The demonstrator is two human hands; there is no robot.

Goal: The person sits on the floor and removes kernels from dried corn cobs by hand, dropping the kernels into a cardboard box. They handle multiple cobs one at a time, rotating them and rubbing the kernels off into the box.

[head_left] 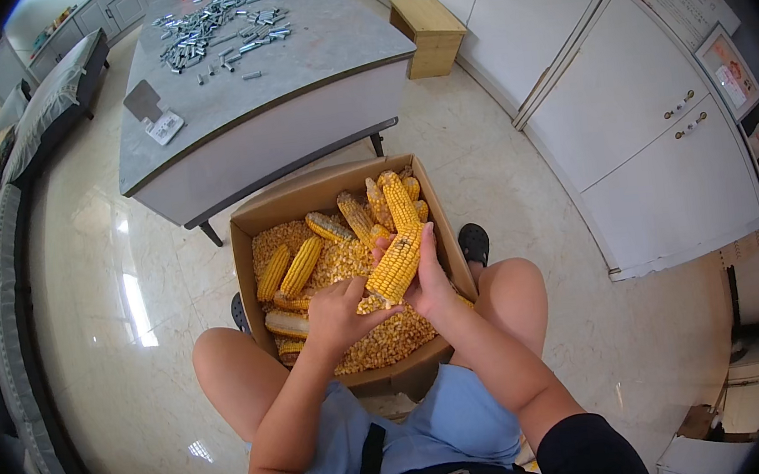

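Observation:
My right hand (433, 278) is wrapped around a yellow corn cob (394, 266), which slants over an open cardboard box (445, 244). Most of this cob's kernels are in place, with a dark patch near its upper end. Close to the cob's lower end is my left hand (337, 313), thumb stretched out and fingers bent; its palm is hidden, so I cannot tell whether it holds anything. Another full cob (398, 197) lies just beyond the held one. Loose kernels (390, 342) fill much of the box. A pale, stripped cob (286, 324) lies at its left side.
Beyond the box stands a grey-topped table (333, 36) bearing many small metal tubes (196, 39) and a small white digital scale (164, 125). A wooden stool (432, 33) is near white cabinets (634, 109). A sofa (9, 272) runs along the left.

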